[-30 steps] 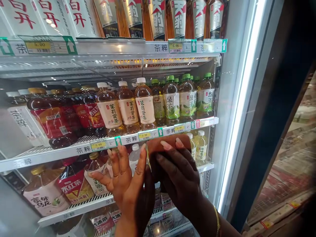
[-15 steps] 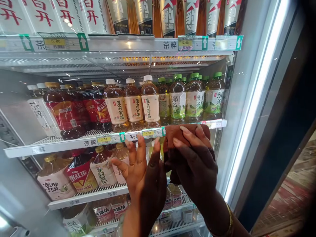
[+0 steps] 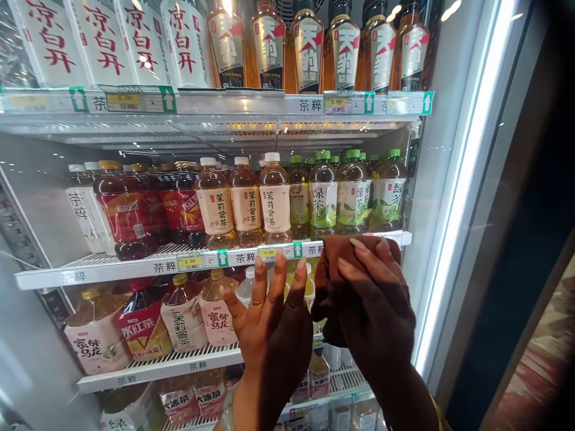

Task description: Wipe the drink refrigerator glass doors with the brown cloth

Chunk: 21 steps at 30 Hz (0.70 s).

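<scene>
My right hand [image 3: 380,299] presses a brown cloth [image 3: 335,269] flat under its fingers, seemingly against the glass in front of the drink shelves. The cloth's lower part hangs in folds below the fingertips. Left of it, my left hand [image 3: 274,329] is raised with its fingers spread and nothing in it; its fingertips look close to or on the glass. Behind the hands, a shelf edge [image 3: 242,257] carries price labels. On that shelf stand green-capped tea bottles [image 3: 323,197] and white-capped tea bottles [image 3: 275,203].
Red-labelled bottles [image 3: 123,209] stand left on the same shelf. Above are white cartons or bottles [image 3: 184,45] and amber bottles [image 3: 308,48]. Larger bottles [image 3: 144,326] fill the shelf below. A bright light strip [image 3: 462,173] runs down the right side beside a dark door frame [image 3: 516,239].
My right hand and the cloth have shifted right and slightly down in view. My left hand has also moved a little right. The camera view has tilted, showing more of the top shelf.
</scene>
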Tool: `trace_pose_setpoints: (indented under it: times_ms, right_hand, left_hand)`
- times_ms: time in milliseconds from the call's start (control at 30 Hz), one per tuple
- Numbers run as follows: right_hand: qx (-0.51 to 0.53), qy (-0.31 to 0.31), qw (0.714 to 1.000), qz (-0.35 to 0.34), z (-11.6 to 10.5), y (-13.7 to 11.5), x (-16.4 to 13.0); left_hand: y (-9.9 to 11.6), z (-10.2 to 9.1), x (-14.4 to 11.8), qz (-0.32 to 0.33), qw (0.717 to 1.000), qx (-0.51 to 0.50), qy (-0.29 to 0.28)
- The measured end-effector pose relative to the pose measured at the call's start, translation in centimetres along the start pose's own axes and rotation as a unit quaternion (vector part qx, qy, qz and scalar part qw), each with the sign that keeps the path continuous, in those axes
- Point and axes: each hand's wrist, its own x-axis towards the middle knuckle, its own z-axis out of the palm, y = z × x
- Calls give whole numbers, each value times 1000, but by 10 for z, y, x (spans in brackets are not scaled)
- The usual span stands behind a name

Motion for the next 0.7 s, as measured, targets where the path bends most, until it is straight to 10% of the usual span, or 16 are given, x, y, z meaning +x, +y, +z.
trace_pose_setpoints:
  times_ms: [333,700]
  right_hand:
    - [30,-65,996,-50,-4,-3,-40]
    - [36,-48,998,-27,0,-8,-2]
  left_hand:
    - [1,1,2,7,1000,7,-1]
    - [0,3,2,7,1000,-2,8]
